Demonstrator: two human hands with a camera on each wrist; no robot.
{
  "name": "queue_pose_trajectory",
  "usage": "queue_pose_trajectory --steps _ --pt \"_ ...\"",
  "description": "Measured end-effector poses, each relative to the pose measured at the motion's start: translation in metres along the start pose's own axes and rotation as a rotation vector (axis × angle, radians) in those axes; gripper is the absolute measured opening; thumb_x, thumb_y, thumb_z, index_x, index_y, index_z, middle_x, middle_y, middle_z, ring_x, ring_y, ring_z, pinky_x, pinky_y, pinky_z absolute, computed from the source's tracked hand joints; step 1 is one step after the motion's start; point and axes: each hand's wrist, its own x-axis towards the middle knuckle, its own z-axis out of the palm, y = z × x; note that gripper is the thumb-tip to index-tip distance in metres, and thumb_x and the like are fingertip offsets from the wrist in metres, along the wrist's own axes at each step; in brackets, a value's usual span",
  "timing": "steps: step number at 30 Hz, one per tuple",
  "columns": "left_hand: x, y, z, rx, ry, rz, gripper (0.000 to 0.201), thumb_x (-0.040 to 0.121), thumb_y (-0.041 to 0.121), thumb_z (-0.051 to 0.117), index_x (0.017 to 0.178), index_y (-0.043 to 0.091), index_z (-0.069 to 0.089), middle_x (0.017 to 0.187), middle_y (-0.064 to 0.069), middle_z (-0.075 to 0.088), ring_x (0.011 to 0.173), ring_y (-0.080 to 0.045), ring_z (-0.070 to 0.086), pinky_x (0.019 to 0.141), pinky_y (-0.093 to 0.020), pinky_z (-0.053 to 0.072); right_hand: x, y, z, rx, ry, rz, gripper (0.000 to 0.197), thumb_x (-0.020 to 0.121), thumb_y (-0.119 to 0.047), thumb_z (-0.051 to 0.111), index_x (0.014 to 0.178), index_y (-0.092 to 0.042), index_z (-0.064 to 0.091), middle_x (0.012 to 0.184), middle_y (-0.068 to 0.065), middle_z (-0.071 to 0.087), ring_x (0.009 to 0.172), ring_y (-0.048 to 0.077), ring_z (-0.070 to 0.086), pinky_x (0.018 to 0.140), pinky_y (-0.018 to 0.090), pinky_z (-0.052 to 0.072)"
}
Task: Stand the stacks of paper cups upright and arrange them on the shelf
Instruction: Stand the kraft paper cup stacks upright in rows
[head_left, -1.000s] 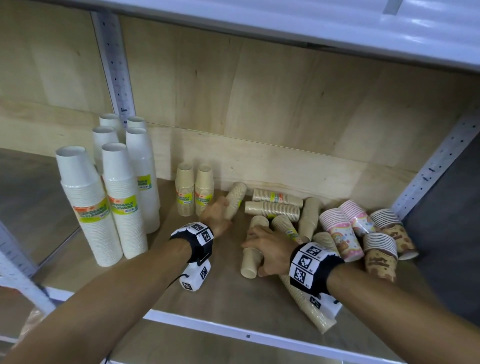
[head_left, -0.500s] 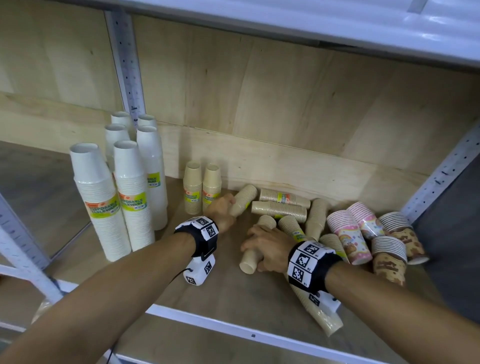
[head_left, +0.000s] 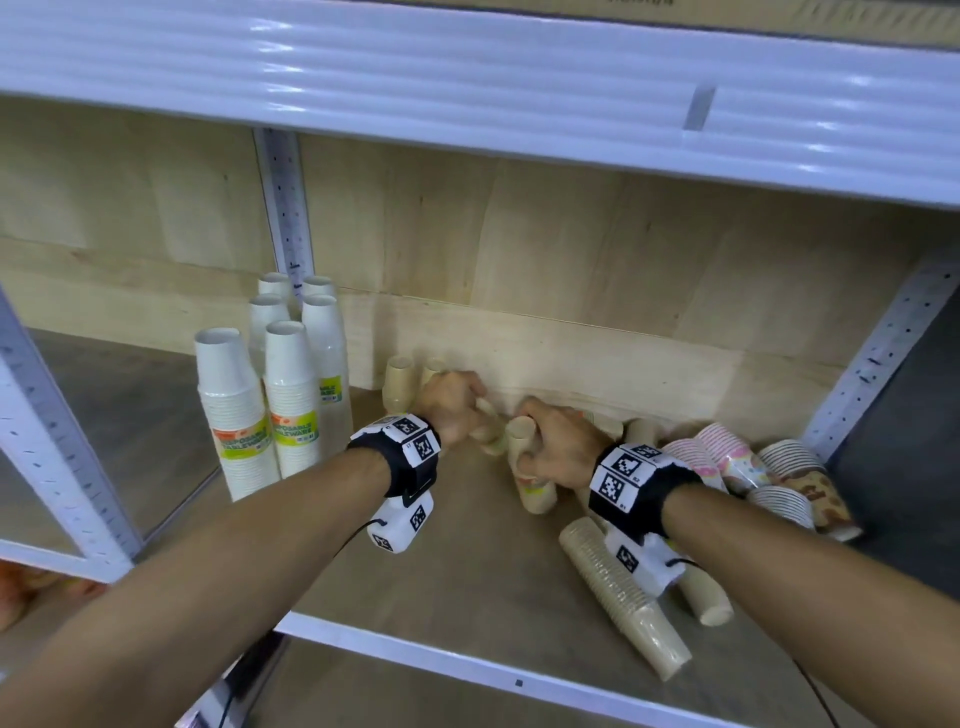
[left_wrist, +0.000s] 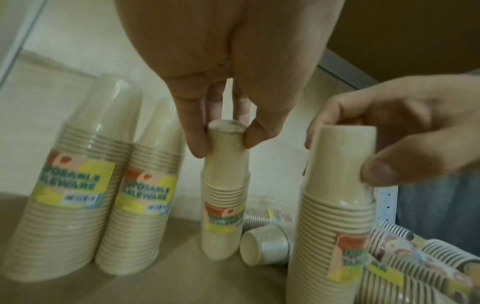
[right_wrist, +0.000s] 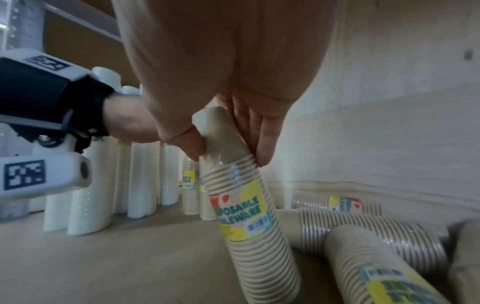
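My left hand (head_left: 457, 410) pinches the top of a wrapped beige cup stack (left_wrist: 223, 195), which stands nearly upright on the wooden shelf (head_left: 467, 566); its fingertips (left_wrist: 198, 148) close round the top cup. My right hand (head_left: 556, 441) grips a second beige stack (head_left: 530, 483) near its top and holds it tilted, base on the shelf, as the right wrist view shows (right_wrist: 249, 216). Two beige stacks (left_wrist: 72, 195) (left_wrist: 140, 195) stand upright to the left by the back wall. More beige stacks (head_left: 623, 592) lie on their sides at the right.
Several tall white cup stacks (head_left: 280, 405) stand upright at the left. Patterned pink and brown cup stacks (head_left: 727, 462) lie at the far right by the upright post (head_left: 883, 353). The shelf's white front rail (head_left: 467, 660) is near; the upper shelf (head_left: 467, 93) overhangs.
Both hands have tipped their beige stacks up from lying flat to nearly upright. The left hand and its stack have moved toward the back wall.
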Motion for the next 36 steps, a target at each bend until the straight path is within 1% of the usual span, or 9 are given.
queue_pose_trajectory --steps 5,10,13,15,18,22,26,30,36 --pt "-0.001 0.018 -0.021 0.020 -0.016 0.047 0.025 0.081 0.018 0.069 0.106 0.017 0.069 0.092 0.000 0.066 0.089 -0.018 0.062 0.078 -0.024 0.051 0.003 0.002 -0.009 0.070 0.074 0.089 0.048 0.079 -0.023 0.068 0.121 -0.018 0.045 0.104 0.006 0.061 0.090 0.024 0.054 0.070 0.026 0.039" --pt "-0.006 0.027 -0.023 0.094 -0.075 0.079 0.030 0.082 0.022 0.072 0.112 0.019 0.072 0.116 -0.001 0.067 0.106 -0.018 0.061 0.088 -0.026 0.050 0.004 0.002 -0.008 0.135 0.101 0.160 0.046 0.082 -0.020 0.066 0.122 -0.015 0.045 0.125 0.004 0.061 0.109 0.024 0.055 0.075 0.025 0.039" --pt "-0.009 0.030 -0.019 0.103 -0.112 0.088 0.032 0.085 0.021 0.071 0.117 0.016 0.070 0.124 -0.003 0.065 0.112 -0.019 0.060 0.092 -0.028 0.050 0.008 0.004 -0.003 0.166 0.113 0.190 0.045 0.079 -0.022 0.066 0.118 -0.019 0.045 0.123 0.004 0.061 0.104 0.026 0.057 0.077 0.028 0.044" --pt "-0.011 0.033 -0.018 0.109 -0.117 0.100 0.033 0.086 0.020 0.070 0.119 0.015 0.069 0.128 -0.004 0.063 0.115 -0.021 0.059 0.095 -0.030 0.049 0.008 0.002 0.000 0.168 0.119 0.195 0.043 0.079 -0.022 0.066 0.117 -0.018 0.045 0.111 0.002 0.059 0.096 0.024 0.056 0.072 0.028 0.042" --pt "-0.011 0.035 -0.017 0.100 -0.120 0.107 0.036 0.087 0.023 0.069 0.122 0.015 0.068 0.130 -0.004 0.063 0.117 -0.020 0.058 0.093 -0.026 0.046 0.007 0.000 0.002 0.174 0.137 0.195 0.044 0.080 -0.020 0.065 0.120 -0.017 0.046 0.097 -0.003 0.051 0.088 0.022 0.052 0.066 0.026 0.038" --pt "-0.011 0.036 -0.015 0.082 -0.113 0.108 0.037 0.088 0.024 0.068 0.124 0.015 0.067 0.130 -0.004 0.063 0.118 -0.019 0.058 0.089 -0.021 0.043 0.010 -0.002 0.002 0.153 0.130 0.195 0.049 0.081 -0.022 0.063 0.127 -0.017 0.046 0.112 0.007 0.060 0.089 0.023 0.055 0.067 0.027 0.041" --pt "-0.010 0.037 -0.013 0.078 -0.109 0.114 0.039 0.089 0.022 0.067 0.126 0.012 0.066 0.128 -0.004 0.064 0.118 -0.019 0.059 0.088 -0.019 0.041 0.011 -0.004 -0.001 0.140 0.161 0.184 0.051 0.082 -0.024 0.060 0.132 -0.018 0.050 0.123 0.008 0.061 0.104 0.026 0.060 0.078 0.036 0.054" --pt "-0.008 0.035 -0.012 0.091 -0.121 0.107 0.038 0.088 0.021 0.068 0.125 0.012 0.067 0.128 -0.003 0.065 0.119 -0.018 0.059 0.088 -0.019 0.040 0.012 -0.004 -0.006 0.120 0.137 0.173 0.051 0.080 -0.021 0.061 0.131 -0.019 0.054 0.128 0.005 0.062 0.113 0.024 0.060 0.090 0.036 0.052" --pt "-0.002 0.039 -0.022 0.153 -0.147 0.083 0.033 0.086 0.021 0.070 0.119 0.015 0.070 0.125 -0.003 0.065 0.113 -0.020 0.059 0.090 -0.025 0.047 0.018 -0.007 -0.011 0.151 0.102 0.171 0.047 0.080 -0.016 0.064 0.127 -0.016 0.058 0.122 0.002 0.065 0.107 0.021 0.061 0.080 0.027 0.048"
